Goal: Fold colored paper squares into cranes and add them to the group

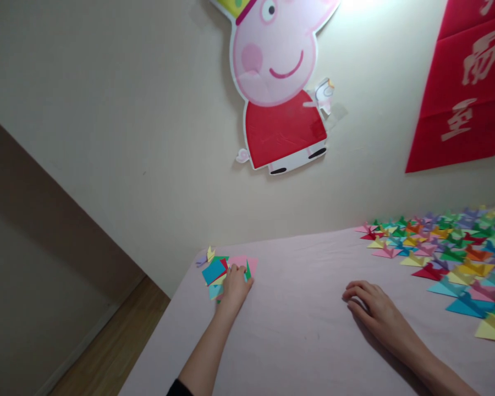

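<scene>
My left hand (235, 286) reaches out to a small pile of coloured paper squares (216, 270) at the far left corner of the pink table (297, 330). Its fingers are bent down onto the papers, pinching at a pink and green sheet. My right hand (371, 308) rests on the table near the middle, fingers curled loosely and flat on the cloth, holding nothing. To the right of it lie several folded paper shapes (449, 247) in many colours, spread in rows.
A cartoon pig cutout (280, 82) hangs on the cream wall above the table. A red banner (466, 82) with pale characters hangs at the upper right. Wooden floor (107, 352) shows past the table's left edge.
</scene>
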The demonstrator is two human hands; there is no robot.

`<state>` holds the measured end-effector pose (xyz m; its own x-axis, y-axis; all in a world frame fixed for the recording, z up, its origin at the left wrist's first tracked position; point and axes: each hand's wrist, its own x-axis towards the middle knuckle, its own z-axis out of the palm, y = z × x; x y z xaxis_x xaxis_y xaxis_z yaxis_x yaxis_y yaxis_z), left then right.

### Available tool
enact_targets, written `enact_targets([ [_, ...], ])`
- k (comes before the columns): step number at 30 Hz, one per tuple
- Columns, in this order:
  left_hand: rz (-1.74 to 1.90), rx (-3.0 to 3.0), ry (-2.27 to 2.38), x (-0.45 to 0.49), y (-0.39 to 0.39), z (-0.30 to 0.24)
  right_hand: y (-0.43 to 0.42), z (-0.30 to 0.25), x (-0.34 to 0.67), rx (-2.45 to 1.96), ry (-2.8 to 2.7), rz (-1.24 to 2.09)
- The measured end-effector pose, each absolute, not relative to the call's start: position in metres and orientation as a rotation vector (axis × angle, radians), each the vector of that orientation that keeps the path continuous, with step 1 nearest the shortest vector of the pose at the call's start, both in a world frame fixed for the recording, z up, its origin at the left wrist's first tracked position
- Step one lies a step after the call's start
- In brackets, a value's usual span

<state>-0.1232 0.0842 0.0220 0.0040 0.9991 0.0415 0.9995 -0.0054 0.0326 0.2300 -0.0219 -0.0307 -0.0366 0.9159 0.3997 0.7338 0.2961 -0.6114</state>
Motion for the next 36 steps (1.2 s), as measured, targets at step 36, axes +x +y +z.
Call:
enact_targets([
  [36,-0.056,-2.306,-2.034,-0.132,0.076,0.021,-0.02,-0.029,0.231,-1.483,-1.829,0.271],
])
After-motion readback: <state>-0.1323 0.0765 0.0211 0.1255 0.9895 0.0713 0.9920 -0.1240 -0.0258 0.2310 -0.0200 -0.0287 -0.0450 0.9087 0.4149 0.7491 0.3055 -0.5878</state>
